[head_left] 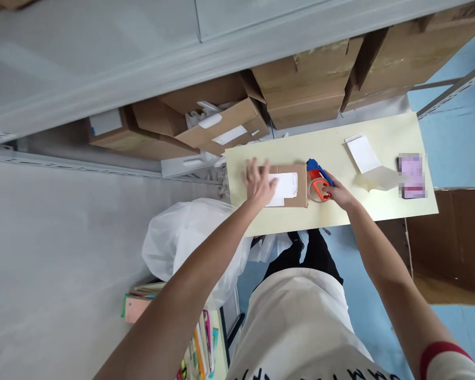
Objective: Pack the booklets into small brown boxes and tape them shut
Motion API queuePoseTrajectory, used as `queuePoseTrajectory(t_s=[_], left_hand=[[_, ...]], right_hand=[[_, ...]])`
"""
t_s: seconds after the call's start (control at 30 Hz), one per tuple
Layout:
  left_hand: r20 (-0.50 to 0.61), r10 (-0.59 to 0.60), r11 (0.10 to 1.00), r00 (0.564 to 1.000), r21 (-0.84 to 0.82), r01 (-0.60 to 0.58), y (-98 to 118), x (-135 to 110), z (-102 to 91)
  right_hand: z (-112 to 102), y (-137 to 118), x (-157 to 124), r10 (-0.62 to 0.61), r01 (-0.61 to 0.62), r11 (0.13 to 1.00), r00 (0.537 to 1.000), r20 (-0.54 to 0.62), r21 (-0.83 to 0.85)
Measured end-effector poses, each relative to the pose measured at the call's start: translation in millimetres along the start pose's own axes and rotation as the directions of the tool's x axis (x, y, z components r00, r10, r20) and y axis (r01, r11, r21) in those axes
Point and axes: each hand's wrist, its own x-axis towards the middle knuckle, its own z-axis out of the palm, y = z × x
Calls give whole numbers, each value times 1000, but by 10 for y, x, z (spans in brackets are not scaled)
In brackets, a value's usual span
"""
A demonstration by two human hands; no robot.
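A small brown cardboard box (302, 184) lies flat on the pale yellow table (332, 145), with white paper labels (285, 186) on its top. Over the left end of the box is my left hand (258, 183), its fingers spread and slightly blurred; whether it presses on the box I cannot tell. My right hand (336, 191) grips a blue and red tape dispenser (317, 179) by its handle. The dispenser's head is at the right edge of the box, and its ring-shaped roll shows below.
Right of the dispenser lie a white paper pad (363, 153) and a blurred-out purple object (412, 176). Behind the table, large cartons (309, 79) fill a shelf. A white plastic bag (190, 232) bulges at the left, and an open carton (451, 243) stands at the right.
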Motion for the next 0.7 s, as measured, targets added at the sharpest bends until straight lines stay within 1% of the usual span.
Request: queuePoseTrajectory(t_s=[0.03, 0.07, 0.1, 0.13, 0.2, 0.23, 0.3, 0.33, 0.37, 0.4, 0.43, 0.5, 0.53, 0.57, 0.6, 0.63, 0.67, 0.7], left_hand=[[44, 147, 988, 988, 35, -148, 32, 6, 2], [91, 259, 963, 962, 55, -264, 66, 31, 0], [125, 323, 941, 938, 65, -333, 98, 64, -3], [145, 346, 931, 927, 72, -358, 125, 97, -7], [165, 324, 937, 932, 83, -340, 157, 143, -19], [175, 311, 940, 934, 85, -330, 162, 151, -25], [185, 299, 943, 936, 91, -320, 164, 144, -38], [183, 295, 944, 938, 95, -316, 166, 135, -45], [180, 291, 945, 940, 101, -312, 170, 126, -51], [177, 288, 945, 941, 106, -309, 178, 118, -56], [176, 284, 946, 943, 110, -306, 190, 111, -59], [181, 279, 947, 943, 112, -302, 219, 100, -58], [182, 268, 951, 946, 109, -290, 231, 95, -53], [179, 242, 959, 954, 105, -263, 239, 90, -46], [173, 203, 970, 964, 97, -222, 238, 87, -36], [165, 156, 982, 974, 82, -171, 227, 88, -26], [158, 105, 991, 982, 62, -116, 207, 96, -18], [150, 58, 997, 987, 38, -64, 177, 116, -13]], right_hand=[[-16, -88, 110, 11, -11, 1000, 1000, 28, 17], [-35, -150, 194, 11, -12, 1000, 999, 43, 24], [-59, -185, 251, 0, -1, 1000, 999, 45, 19], [-91, -194, 284, -16, 15, 1000, 999, 38, 6], [-184, -143, 272, -32, 32, 999, 999, 7, -39], [-239, -87, 221, -25, 24, 997, 1000, -14, -70], [-316, 84, 16, 4, -9, 992, 999, -43, -125], [-312, 198, -140, 18, -25, 990, 999, -50, -136], [-265, 326, -323, 27, -33, 990, 999, -42, -136], [-168, 464, -522, 33, -37, 992, 999, -33, -119], [-26, 605, -719, 29, -33, 995, 999, -40, -93], [348, 857, -1032, 31, -32, 998, 999, -24, -57], [539, 948, -1116, 23, -25, 999, 998, -65, -38], [705, 1003, -1137, 18, -20, 1000, 993, -116, -14], [828, 1015, -1094, 9, -7, 1000, 988, -156, 10], [897, 982, -989, -14, 20, 999, 982, -191, 27], [906, 908, -832, -38, 46, 998, 976, -212, 33], [858, 799, -638, -67, 74, 997, 973, -223, 24]])
